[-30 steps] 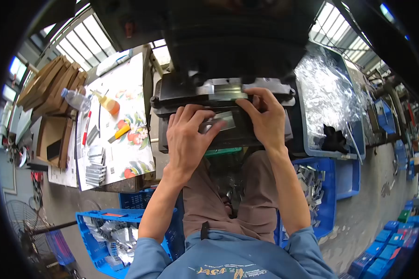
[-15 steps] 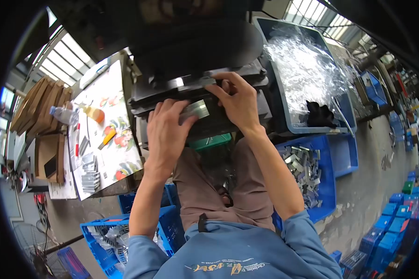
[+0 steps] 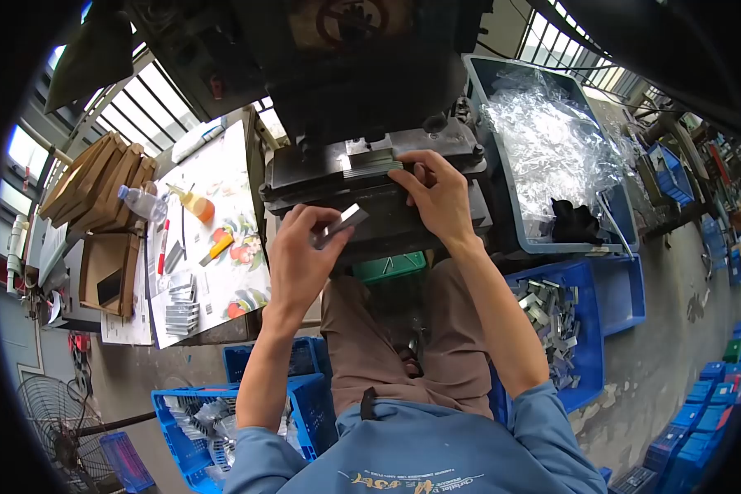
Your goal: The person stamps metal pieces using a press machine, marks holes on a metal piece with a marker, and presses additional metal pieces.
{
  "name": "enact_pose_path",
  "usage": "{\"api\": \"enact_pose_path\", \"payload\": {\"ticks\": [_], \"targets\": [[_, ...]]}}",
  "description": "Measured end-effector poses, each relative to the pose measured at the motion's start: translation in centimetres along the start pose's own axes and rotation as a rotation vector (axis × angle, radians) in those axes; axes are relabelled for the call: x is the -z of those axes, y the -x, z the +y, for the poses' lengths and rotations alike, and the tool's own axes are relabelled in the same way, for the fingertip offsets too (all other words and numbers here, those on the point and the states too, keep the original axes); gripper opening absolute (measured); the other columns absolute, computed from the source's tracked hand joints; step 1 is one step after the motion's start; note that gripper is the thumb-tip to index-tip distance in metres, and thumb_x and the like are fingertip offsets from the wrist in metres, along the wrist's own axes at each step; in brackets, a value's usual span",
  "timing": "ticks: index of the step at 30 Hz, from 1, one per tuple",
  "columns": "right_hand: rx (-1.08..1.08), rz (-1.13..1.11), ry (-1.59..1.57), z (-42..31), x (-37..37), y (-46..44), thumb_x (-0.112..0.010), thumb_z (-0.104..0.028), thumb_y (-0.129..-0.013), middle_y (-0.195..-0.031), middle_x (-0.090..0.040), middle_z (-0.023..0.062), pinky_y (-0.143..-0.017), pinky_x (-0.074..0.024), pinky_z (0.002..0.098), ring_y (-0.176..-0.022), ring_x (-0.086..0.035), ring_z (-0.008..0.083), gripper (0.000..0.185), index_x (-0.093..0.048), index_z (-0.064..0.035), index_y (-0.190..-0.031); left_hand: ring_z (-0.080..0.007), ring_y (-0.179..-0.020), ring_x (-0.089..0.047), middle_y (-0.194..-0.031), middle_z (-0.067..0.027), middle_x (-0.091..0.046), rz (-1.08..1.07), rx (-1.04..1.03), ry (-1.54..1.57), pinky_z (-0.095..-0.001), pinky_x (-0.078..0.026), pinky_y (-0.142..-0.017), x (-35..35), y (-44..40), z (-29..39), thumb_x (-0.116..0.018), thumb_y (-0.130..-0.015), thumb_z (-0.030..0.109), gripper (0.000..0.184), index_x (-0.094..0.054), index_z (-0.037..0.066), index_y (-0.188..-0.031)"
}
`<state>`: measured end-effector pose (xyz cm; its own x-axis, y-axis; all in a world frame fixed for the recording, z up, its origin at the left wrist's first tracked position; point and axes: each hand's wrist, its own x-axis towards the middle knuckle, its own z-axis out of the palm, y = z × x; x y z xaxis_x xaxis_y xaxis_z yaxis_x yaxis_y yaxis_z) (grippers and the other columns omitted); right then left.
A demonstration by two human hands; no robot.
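Observation:
My left hand (image 3: 303, 253) pinches a short silvery metal piece (image 3: 352, 217) between thumb and fingers, tilted, in front of the black machine bed (image 3: 305, 174). My right hand (image 3: 438, 196) is closed at the right end of a ribbed metal piece (image 3: 370, 163) that lies on the bed. Its thumb and forefinger grip that end, and the other fingers are curled under. Above both hands hangs the dark upper part of the machine (image 3: 354, 90), apart from the metal piece.
On the right stand a grey-blue bin (image 3: 543, 247) of clear plastic film and a blue bin (image 3: 589, 354) of metal pieces. A patterned table (image 3: 222, 284) on the left bears bottles, a yellow cutter and stacked metal pieces (image 3: 181, 317). A blue crate (image 3: 169, 428) stands below.
The view has shifted, showing more of the machine. My left hand has lifted and tilted its metal piece, which lay flatter before. My right hand remains at the ribbed piece on the bed.

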<state>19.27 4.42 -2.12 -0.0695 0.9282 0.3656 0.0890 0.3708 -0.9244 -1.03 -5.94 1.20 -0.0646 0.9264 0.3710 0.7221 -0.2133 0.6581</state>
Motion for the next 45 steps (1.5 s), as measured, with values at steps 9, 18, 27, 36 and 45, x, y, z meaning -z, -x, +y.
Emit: {"api": "enact_pose_path", "payload": {"ticks": [9, 18, 27, 36, 45], "targets": [[0.011, 0.025, 0.072, -0.3, -0.3, 0.1, -0.079, -0.008, -0.091, -0.069, -0.047, -0.0051, -0.055, -0.0422, 0.0223, -0.058, -0.05, 0.0039, 0.022, -0.074, -0.003, -0.112, -0.0145, -0.081, -0.063, -0.092, -0.0054, -0.068, 0.085, -0.01, 0.146, -0.0289, -0.047, -0.069, 0.3, 0.9, 0.5, -0.084, -0.084, 0.008, 0.02, -0.071, 0.001, -0.098], [-0.007, -0.019, 0.015, -0.4, -0.3, 0.3, -0.083, -0.008, -0.088, -0.072, -0.052, -0.0047, -0.054, -0.0428, 0.0216, -0.06, -0.051, 0.0036, 0.022, -0.071, -0.0012, -0.106, -0.0156, -0.077, -0.063, -0.084, -0.0066, -0.067, 0.068, 0.187, 0.175, -0.0292, -0.05, -0.07, 0.6, 1.8, 0.1, -0.086, -0.085, 0.016, 0.025, -0.071, 0.0, -0.098], [0.194, 0.33, 0.427, -0.5, 9.0, 14.7, -0.082, 0.002, -0.086, -0.093, -0.061, 0.0033, -0.061, -0.0487, 0.0217, -0.077, -0.06, 0.0074, 0.026, -0.067, -0.0038, -0.106, -0.0011, -0.064, -0.05, -0.074, 0.0048, -0.063, 0.16, 0.382, 0.538, -0.0192, -0.038, -0.058, 2.0, 3.0, -0.8, -0.083, -0.093, 0.026, 0.026, -0.071, 0.003, -0.096], [-0.04, 0.363, 0.628, -2.4, 12.2, 19.4, -0.084, -0.005, -0.085, -0.102, -0.064, 0.0037, -0.066, -0.0457, 0.0243, -0.078, -0.056, 0.0092, 0.039, -0.069, -0.0067, -0.121, -0.0182, -0.084, -0.076, -0.099, -0.0122, -0.076, -0.117, 0.414, 0.994, -0.0277, -0.061, -0.072, -4.1, 1.6, 2.0, -0.065, -0.105, 0.035, 0.041, -0.072, -0.005, -0.109], [0.225, 0.101, 0.196, -3.1, 1.6, 6.6, -0.082, 0.004, -0.083, -0.08, -0.057, 0.0004, -0.062, -0.0425, 0.0238, -0.067, -0.051, 0.0072, 0.028, -0.072, -0.0038, -0.108, -0.0201, -0.091, -0.076, -0.105, -0.0115, -0.076, -0.133, 0.375, 1.078, -0.0297, -0.062, -0.081, -4.4, -1.5, 2.1, -0.066, -0.105, 0.032, 0.044, -0.067, -0.008, -0.125]]}}
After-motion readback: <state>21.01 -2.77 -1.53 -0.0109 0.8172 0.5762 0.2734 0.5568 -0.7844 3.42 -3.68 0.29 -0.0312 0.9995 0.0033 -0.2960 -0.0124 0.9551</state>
